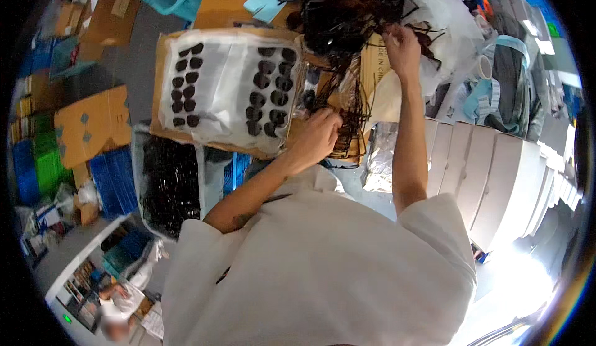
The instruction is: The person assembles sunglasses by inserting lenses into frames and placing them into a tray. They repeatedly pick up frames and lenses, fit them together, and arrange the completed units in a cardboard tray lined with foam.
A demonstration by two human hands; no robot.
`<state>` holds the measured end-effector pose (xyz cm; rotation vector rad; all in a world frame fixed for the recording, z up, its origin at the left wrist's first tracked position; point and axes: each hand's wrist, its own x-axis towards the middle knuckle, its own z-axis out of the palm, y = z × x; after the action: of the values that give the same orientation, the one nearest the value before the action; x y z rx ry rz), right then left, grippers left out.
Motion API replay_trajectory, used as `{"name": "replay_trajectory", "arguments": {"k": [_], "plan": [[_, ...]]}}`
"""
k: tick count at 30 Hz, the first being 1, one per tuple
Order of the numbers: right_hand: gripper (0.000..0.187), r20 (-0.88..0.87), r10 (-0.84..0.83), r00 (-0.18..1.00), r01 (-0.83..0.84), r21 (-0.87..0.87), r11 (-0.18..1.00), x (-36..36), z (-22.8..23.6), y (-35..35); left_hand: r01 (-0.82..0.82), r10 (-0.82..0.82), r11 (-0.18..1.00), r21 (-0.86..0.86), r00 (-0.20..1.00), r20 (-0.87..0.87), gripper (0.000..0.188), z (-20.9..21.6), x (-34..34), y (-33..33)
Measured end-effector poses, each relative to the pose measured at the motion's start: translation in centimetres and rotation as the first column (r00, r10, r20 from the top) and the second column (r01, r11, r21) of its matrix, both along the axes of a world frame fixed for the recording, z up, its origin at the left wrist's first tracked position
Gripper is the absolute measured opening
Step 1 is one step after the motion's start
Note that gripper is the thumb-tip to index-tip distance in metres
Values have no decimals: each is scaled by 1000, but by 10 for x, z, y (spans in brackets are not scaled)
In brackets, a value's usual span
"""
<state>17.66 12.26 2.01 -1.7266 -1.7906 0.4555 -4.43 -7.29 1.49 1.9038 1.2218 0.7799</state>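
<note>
My left hand (318, 136) is closed, fingertips curled at the edge of a row of thin dark glasses frames (351, 132) in front of me. What it pinches, if anything, is hidden. Farther off to the right, my right hand (402, 47) has its fingers drawn together beside a heap of dark brown and black glasses (338, 17) with thin arms sticking out. Whatever lies between those fingers is too small to tell. To the left of my left hand, a cardboard box (156, 91) lined with white film holds columns of dark-lensed sunglasses (273, 91).
A grey bin (202, 191) of shiny black pieces stands at my left. White cartons (481, 172) line the right side, below a white cup (483, 67) and clear plastic bags (382, 160). A turquoise crate (171, 1) is at the far left. Another person (118, 305) sits at the lower left.
</note>
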Motion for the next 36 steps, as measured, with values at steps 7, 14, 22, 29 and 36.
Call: {"name": "replay_trajectory", "arguments": {"k": [7, 14, 22, 29, 36], "plan": [[70, 40, 819, 573, -405, -855, 324, -63, -30, -98, 100, -81, 262, -960, 993, 81, 63, -96, -47, -84], [102, -246, 740, 626, -511, -846, 150, -48, -87, -110, 317, 776, -18, -948, 603, 187, 96, -118, 29, -107], [97, -351, 565, 747, -495, -861, 118, -47, -63, -132, -27, 884, 83, -996, 464, 61, 73, -125, 50, -103], [87, 169, 628, 760, -249, -816, 521, -81, 20, -207, 35, 865, 311, -950, 404, 298, 83, -128, 74, -125], [51, -163, 455, 875, -436, -672, 598, -145, 146, -229, -131, 710, 704, -698, 123, 694, 58, -1, 16, -119]]}}
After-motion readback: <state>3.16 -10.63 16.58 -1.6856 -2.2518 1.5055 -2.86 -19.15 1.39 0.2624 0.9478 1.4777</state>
